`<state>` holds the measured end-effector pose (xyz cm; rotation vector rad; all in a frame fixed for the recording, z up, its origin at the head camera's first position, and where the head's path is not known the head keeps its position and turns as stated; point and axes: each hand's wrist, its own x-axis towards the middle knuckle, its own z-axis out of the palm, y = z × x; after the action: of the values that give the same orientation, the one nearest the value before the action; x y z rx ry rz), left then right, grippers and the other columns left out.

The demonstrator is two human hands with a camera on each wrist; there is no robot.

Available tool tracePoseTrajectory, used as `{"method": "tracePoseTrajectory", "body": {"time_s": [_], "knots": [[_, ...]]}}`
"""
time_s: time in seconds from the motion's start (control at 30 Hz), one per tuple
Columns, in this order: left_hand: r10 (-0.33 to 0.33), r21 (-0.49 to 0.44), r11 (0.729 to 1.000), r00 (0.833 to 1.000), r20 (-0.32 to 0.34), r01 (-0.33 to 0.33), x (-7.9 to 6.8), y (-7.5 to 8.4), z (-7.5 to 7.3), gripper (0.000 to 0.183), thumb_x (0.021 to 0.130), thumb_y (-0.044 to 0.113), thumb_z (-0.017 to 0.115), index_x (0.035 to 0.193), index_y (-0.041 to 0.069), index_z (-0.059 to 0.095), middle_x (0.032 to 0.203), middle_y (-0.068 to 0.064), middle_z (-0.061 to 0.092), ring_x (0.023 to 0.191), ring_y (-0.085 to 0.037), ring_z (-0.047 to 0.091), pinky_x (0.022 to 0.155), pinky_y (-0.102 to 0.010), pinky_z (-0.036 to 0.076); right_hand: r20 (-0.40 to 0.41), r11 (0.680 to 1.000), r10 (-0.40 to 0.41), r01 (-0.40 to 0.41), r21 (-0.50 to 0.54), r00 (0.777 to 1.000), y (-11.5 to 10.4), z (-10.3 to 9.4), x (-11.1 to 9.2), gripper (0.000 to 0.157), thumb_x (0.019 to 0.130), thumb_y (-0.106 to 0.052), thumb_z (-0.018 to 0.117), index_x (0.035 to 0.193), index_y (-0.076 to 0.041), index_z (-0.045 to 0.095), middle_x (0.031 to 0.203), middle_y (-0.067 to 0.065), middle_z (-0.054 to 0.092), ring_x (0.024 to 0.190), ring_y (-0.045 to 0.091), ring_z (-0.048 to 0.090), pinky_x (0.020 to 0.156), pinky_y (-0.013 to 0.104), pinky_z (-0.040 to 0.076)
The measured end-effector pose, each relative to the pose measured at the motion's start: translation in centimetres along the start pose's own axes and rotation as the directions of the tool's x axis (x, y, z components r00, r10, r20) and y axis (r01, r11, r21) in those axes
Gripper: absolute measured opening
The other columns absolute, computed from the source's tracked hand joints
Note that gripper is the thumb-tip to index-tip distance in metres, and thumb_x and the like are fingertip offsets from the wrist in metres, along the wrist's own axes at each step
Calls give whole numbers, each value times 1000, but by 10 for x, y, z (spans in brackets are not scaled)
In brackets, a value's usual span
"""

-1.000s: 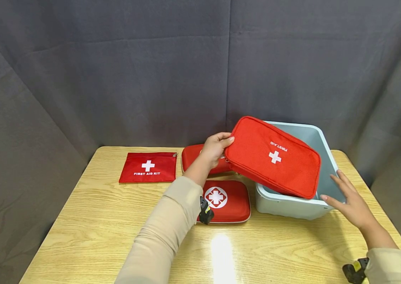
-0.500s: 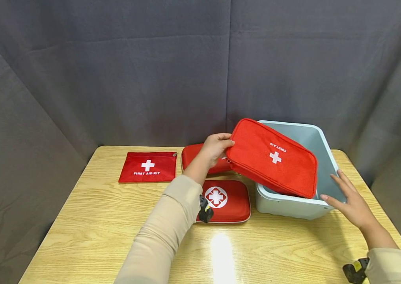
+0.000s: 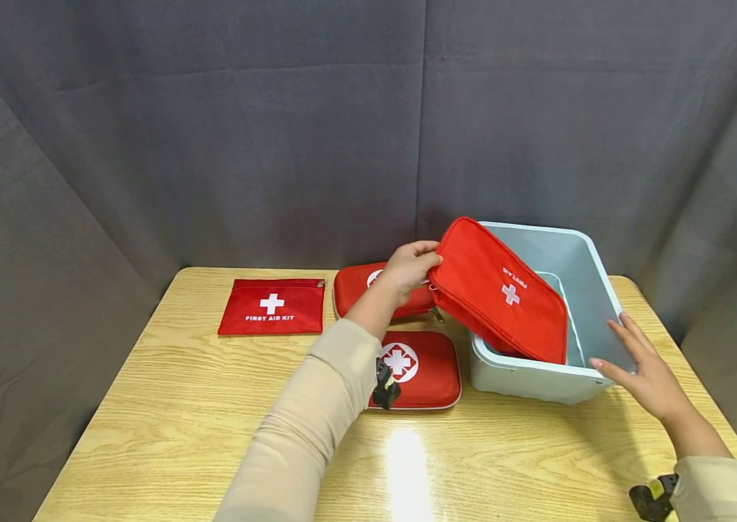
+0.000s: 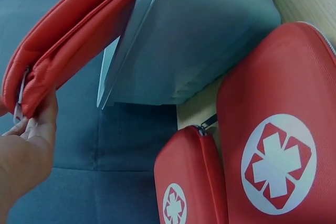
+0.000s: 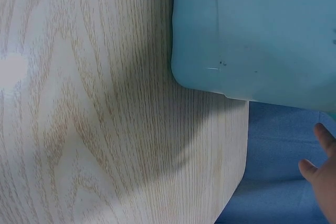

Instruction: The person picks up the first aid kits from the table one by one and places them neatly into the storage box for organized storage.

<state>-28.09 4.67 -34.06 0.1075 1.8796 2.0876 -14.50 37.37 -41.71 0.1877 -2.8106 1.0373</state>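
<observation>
In the head view my left hand (image 3: 409, 270) grips the left end of a red first aid bag (image 3: 488, 279) with a white cross. The bag slants down to the right, its lower end inside a pale blue-grey plastic bin (image 3: 540, 384). Seen from the left wrist, the thumb and fingers pinch the bag's edge beside its zipper pull (image 4: 21, 95), and the bag crosses the bin's rim (image 4: 137, 30). My right hand (image 3: 651, 377) has its fingers spread, fingertips right at the bin's front right corner.
Left of the bin lie two red zippered hard cases, a back one (image 3: 355, 286) partly behind my left hand and a front one (image 3: 436, 370) partly under my forearm. A flat red first aid pouch (image 3: 306, 312) lies farther left on the wooden table (image 3: 198, 420). Grey curtain (image 3: 277, 145) hangs behind.
My left hand has moved slightly right, and the bag's right end has dropped lower and leftward, tilting it more steeply and baring more of the bin's inside. The right hand has stayed put.
</observation>
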Motion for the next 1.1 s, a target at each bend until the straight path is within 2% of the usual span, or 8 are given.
{"method": "tracePoseTrajectory", "body": {"time_s": [0.1,0.3,0.57,0.83,1.1], "knots": [[17,-7,1000,1000,-13,-17,1,-2,6,31,83,0,51,114,0,53,99,-11,58,69,-13,54,65,-27,49,3,1000,6,-6,-3,1000,0,0,-1,68,82,-23,56,134,2,20,143,14,1,124,43,3,83,69,10],[57,-2,998,998,19,-57,1,-4,24,30,81,-2,55,111,-2,54,99,-13,60,70,-14,56,65,-25,49,-1,1000,4,-4,8,1000,0,-1,-2,68,82,-22,56,134,3,20,142,16,1,124,43,2,84,68,8],[130,74,988,989,73,-136,-1,-2,45,31,80,-4,56,110,-3,55,94,-12,60,69,-12,55,63,-23,48,-3,1000,11,-11,2,1000,-1,-4,-3,68,82,-22,55,134,3,20,142,17,2,124,44,3,84,68,10],[112,174,976,988,107,-130,0,-5,53,30,79,-1,59,109,-1,56,95,-8,60,70,-9,54,62,-20,47,1,1000,26,-26,-3,1000,-3,-4,-5,68,81,-23,55,134,2,20,142,17,2,124,44,3,83,69,10],[100,231,966,991,93,-120,-2,-6,58,31,79,2,60,109,4,58,92,-6,61,71,-9,54,62,-18,45,-8,1000,6,-6,12,1000,-3,-3,-4,68,81,-21,57,133,3,22,142,17,3,124,43,3,85,68,9]]}}
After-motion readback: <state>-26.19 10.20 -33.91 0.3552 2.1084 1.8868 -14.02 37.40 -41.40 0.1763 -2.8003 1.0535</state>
